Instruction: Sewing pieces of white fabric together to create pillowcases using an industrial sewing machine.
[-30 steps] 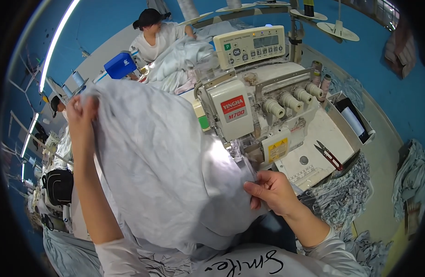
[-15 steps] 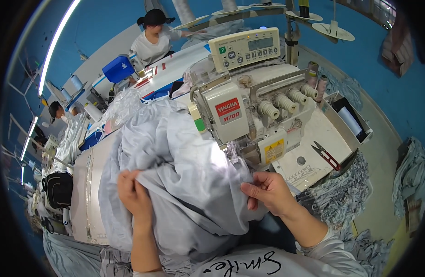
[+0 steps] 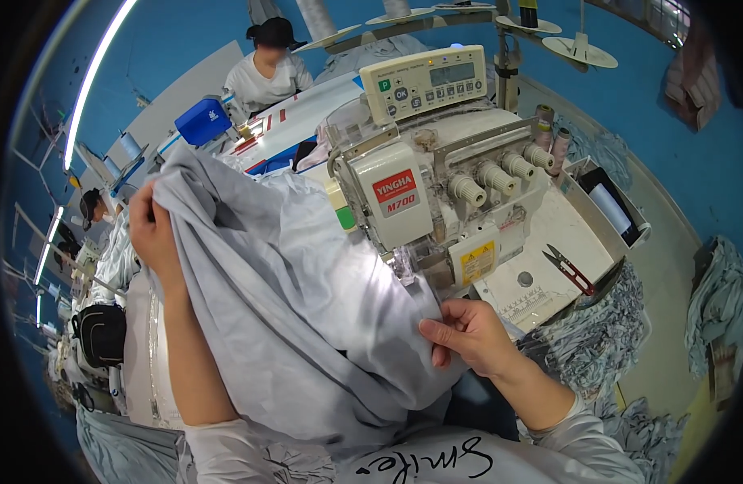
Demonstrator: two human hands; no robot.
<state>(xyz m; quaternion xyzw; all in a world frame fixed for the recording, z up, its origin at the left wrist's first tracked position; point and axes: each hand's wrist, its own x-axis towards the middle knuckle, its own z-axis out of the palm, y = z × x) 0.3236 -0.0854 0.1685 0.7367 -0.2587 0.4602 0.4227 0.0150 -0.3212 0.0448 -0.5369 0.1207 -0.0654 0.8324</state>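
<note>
Here, grey fabric (image 3: 307, 323) between both gripping hands (image 3: 468, 335).

The left hand (image 3: 152, 230) is raised high, its forearm rising bare from a pale sleeve at the lower edge and running almost straight up to a bent wrist. Its fingers are curled tight into a closed grip, knuckles turned outward, thumb tucked in front. The right hand (image 3: 468, 335) sits lower and further forward, palm down, the wrist nearly straight, the forearm coming in from the lower right. Its thumb and fingers are pinched together in a closed grip, fingertips pointing left.
</note>
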